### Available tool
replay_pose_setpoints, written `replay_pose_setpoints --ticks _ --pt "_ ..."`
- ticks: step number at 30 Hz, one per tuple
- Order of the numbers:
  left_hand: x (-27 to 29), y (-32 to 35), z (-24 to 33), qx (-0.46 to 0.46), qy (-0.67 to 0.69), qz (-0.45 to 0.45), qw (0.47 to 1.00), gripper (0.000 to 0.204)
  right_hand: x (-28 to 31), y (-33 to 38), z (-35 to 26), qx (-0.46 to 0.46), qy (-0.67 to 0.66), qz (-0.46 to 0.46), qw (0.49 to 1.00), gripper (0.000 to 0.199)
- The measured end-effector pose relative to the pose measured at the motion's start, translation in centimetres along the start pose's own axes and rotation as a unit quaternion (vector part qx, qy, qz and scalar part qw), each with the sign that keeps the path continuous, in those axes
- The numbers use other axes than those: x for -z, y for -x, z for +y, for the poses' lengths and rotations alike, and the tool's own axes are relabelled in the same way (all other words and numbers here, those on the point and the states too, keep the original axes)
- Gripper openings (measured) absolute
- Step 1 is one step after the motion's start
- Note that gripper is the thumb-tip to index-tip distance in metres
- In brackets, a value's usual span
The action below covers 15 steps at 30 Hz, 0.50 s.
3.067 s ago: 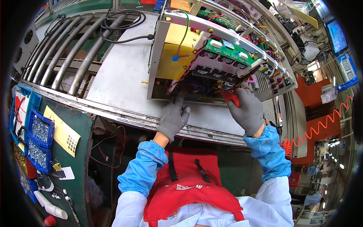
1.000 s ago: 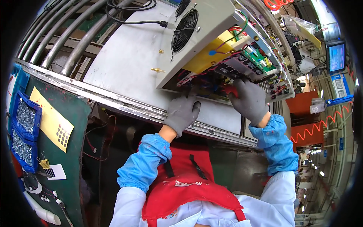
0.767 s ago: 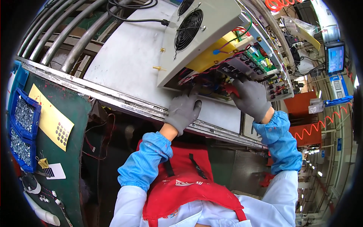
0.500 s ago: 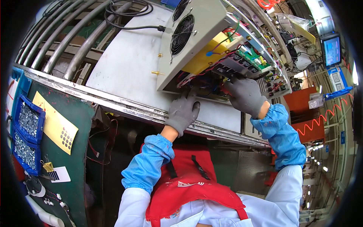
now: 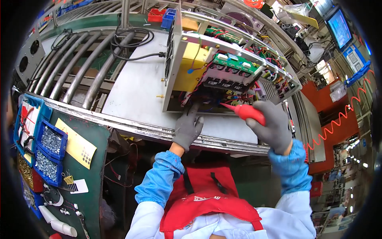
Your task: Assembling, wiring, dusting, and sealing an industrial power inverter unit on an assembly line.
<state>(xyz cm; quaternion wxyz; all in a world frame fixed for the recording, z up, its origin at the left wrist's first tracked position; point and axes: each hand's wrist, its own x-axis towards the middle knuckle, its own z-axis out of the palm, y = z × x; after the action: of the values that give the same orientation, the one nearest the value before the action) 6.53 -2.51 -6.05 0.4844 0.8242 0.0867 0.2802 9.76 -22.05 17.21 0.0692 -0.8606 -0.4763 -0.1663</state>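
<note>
Two gloved hands, one open-sided metal cabinet (image 5: pixel 172 75), standing on the pale bench top (image 5: pixel 135 85) before the person. Left hand (image 5: pixel 186 129): index finger extended into the cabinet's shadowed lower bay, thumb spread apart; fingertip contact cannot be told. Right hand (image 5: pixel 274 123): fingers curled round one red tapered tool (image 5: pixel 250 114), gripped at its thick end, its thin tip pointing into the same bay; whether the tip touches anything cannot be told.

In place: green circuit board (image 5: pixel 234 63), yellow panel (image 5: pixel 185 81), row of black components (image 5: pixel 227 84), black cable (image 5: pixel 160 55) at the left side. Outstanding, by appearance: near side uncovered, bundled wires showing in the lower bay; judged part-finished. Aside, at left: blue bins (image 5: pixel 60 173) of small metal fasteners (image 5: pixel 51 139).
</note>
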Motion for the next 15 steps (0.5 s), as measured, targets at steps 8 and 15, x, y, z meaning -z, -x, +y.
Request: replay_pose_setpoints --ticks 8,15 --pt "-0.9 3.5 11.5 0.003 0.331 -0.189 0.925 0.053 -6.2 7.6 -2.2 -0.362 -0.55 0.24 0.714 0.036" --pt "-0.8 2.2 16.6 0.093 0.355 -0.217 0.905 0.046 -7.2 9.8 -0.4 -0.331 -0.529 0.15 0.767 0.038"
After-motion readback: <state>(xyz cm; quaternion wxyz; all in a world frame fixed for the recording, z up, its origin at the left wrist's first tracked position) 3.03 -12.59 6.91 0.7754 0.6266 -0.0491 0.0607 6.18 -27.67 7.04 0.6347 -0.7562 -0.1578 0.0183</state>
